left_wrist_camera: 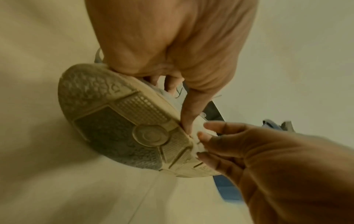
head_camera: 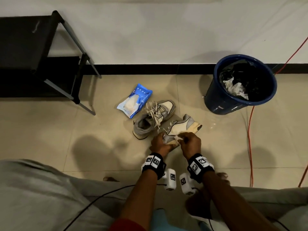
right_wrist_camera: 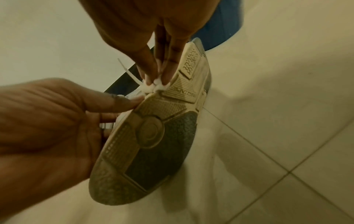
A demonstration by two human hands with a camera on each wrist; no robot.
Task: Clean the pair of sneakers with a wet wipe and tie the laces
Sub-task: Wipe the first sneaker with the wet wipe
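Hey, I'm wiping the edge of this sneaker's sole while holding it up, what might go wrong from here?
1. The wet wipe is bunched small in your right hand, so your fingers may rub the dirty sole instead.
2. Your left hand grips only one end of the held sneaker; it might twist or slip.
3. The other sneaker has loose laces alongside, which could snag.

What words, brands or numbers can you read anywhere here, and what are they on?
"REDTAPE", as best it reads, upside down in this view: moulded on the held sneaker's sole, by the wet wipe.
Blue wipes packet: print too small to read.
Wrist bands: square black-and-white markers, no letters.
Other sneaker, blue bin: no readable text.
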